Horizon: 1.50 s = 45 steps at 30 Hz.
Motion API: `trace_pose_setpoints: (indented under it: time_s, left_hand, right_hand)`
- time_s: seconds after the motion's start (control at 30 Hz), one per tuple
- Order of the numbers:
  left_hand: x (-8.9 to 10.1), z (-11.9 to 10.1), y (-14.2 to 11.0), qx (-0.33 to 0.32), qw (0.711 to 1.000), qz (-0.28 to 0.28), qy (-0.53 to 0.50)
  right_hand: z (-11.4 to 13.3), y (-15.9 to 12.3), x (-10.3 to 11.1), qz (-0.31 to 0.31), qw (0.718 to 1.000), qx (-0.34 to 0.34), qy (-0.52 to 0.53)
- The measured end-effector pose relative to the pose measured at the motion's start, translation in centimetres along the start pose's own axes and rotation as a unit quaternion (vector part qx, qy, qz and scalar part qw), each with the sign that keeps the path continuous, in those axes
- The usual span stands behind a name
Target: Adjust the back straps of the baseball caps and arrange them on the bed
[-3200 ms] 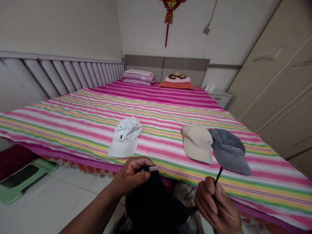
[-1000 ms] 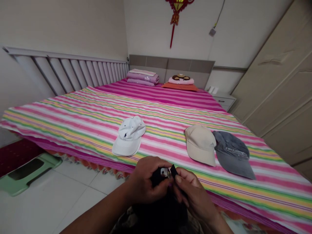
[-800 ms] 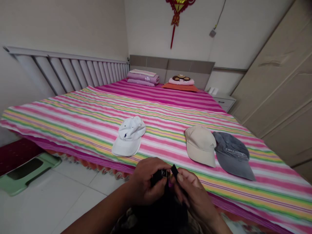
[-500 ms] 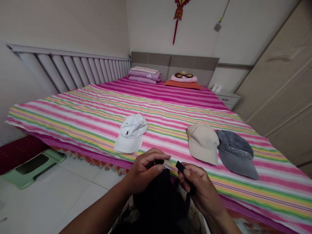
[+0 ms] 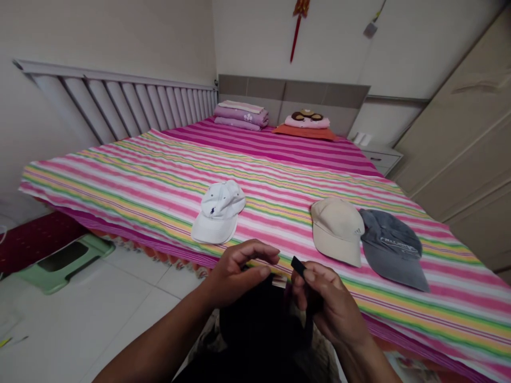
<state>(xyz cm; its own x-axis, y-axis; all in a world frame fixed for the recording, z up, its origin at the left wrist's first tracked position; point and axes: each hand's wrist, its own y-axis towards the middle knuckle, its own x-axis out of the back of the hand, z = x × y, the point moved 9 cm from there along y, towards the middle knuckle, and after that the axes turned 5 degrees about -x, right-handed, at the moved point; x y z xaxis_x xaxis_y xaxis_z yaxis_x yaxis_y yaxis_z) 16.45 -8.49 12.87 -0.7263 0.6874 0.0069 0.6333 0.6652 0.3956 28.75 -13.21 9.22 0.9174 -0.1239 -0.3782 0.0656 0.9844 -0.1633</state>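
Note:
Low in the view I hold a black cap (image 5: 261,324) in front of me, at the near edge of the bed. My left hand (image 5: 235,271) pinches the cap beside its small metal buckle (image 5: 279,282). My right hand (image 5: 325,303) is closed on the end of the cap's black strap (image 5: 298,265), just right of the buckle. On the striped bedspread (image 5: 159,181) beyond my hands lie a white cap (image 5: 219,211), a beige cap (image 5: 337,230) and a grey cap (image 5: 391,247).
Folded purple bedding (image 5: 239,114) and a pillow stack (image 5: 306,123) sit by the headboard. A green step stool (image 5: 64,261) stands on the white tiled floor at left. A nightstand (image 5: 379,157) and wardrobe doors (image 5: 463,143) are at right.
The strap end was first held away to the right, then brought against the buckle. It has since drawn slightly apart from the buckle. The view has tilted down and shifted right.

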Motion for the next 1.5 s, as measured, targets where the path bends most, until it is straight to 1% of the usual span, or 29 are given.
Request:
trace_pose_setpoints:
  time_s: [0.1, 0.13, 0.2, 0.33, 0.47, 0.6, 0.67, 0.73, 0.83, 0.9, 0.97, 1.07, 1.17, 1.27, 1.37, 1.43, 1.5]
  left_hand:
    - [-0.5, -0.5, -0.2, 0.001, 0.993, 0.071, 0.091]
    - [-0.7, -0.5, -0.2, 0.006, 0.991, 0.088, 0.101]
    - [-1.1, -0.6, -0.3, 0.008, 0.989, 0.103, 0.104]
    - [-1.6, -1.3, -0.1, -0.046, 0.983, 0.090, 0.150]
    - [-1.5, -2.0, 0.0, -0.080, 0.973, 0.064, 0.207]
    - [-1.7, -3.0, -0.2, -0.114, 0.947, 0.055, 0.296]
    - [-1.8, -3.3, -0.4, -0.117, 0.932, 0.052, 0.339]
    - [-1.9, -3.6, -0.6, -0.121, 0.923, 0.045, 0.363]
    - [-2.1, -4.0, -0.7, -0.135, 0.915, 0.037, 0.378]
    - [-2.3, -4.1, -0.7, -0.144, 0.912, 0.045, 0.382]
    - [-2.5, -3.9, -0.7, -0.144, 0.913, 0.064, 0.377]
    - [-2.9, -3.3, -0.9, -0.129, 0.922, 0.098, 0.351]
    - [-3.1, -2.7, -1.1, -0.115, 0.927, 0.115, 0.339]
    - [-3.3, -2.2, -1.3, -0.113, 0.913, 0.125, 0.372]
    - [-3.4, -2.3, -1.4, -0.136, 0.889, 0.134, 0.415]
    - [-3.2, -2.8, -1.4, -0.159, 0.879, 0.119, 0.433]
    - [-2.8, -3.5, -1.5, -0.187, 0.875, 0.083, 0.438]
  right_hand:
    - [-0.1, 0.0, -0.3, 0.015, 1.000, -0.009, 0.002]
    - [-0.2, -0.1, -0.4, 0.019, 1.000, -0.011, 0.004]
    - [-0.4, -0.1, -0.6, 0.026, 1.000, -0.012, 0.008]
    - [-0.5, -0.3, -1.0, 0.048, 0.999, -0.007, 0.006]
    - [0.0, -0.5, -1.0, 0.060, 0.998, 0.011, -0.034]
    - [0.0, -0.7, -0.6, 0.063, 0.995, 0.014, -0.080]
    - [-0.2, -0.8, -0.5, 0.063, 0.993, 0.012, -0.099]
    - [-0.3, -0.8, -0.4, 0.061, 0.992, 0.015, -0.106]
    - [0.1, -0.8, -0.5, 0.055, 0.993, 0.036, -0.095]
    - [0.2, -0.8, -0.6, 0.048, 0.995, 0.037, -0.076]
    - [0.1, -0.9, -0.4, 0.033, 0.998, 0.019, -0.051]
    - [-0.3, -0.9, 0.1, 0.007, 1.000, -0.010, -0.006]
    - [-0.5, -0.9, 0.1, 0.004, 1.000, -0.018, 0.023]
    - [-0.5, -0.9, -0.2, 0.012, 1.000, -0.014, 0.018]
    - [-0.3, -1.0, -0.1, 0.011, 1.000, 0.000, 0.002]
    - [-0.1, -1.1, -0.1, 0.022, 1.000, 0.010, -0.020]
    - [0.1, -1.2, -0.3, 0.046, 0.998, 0.016, -0.047]
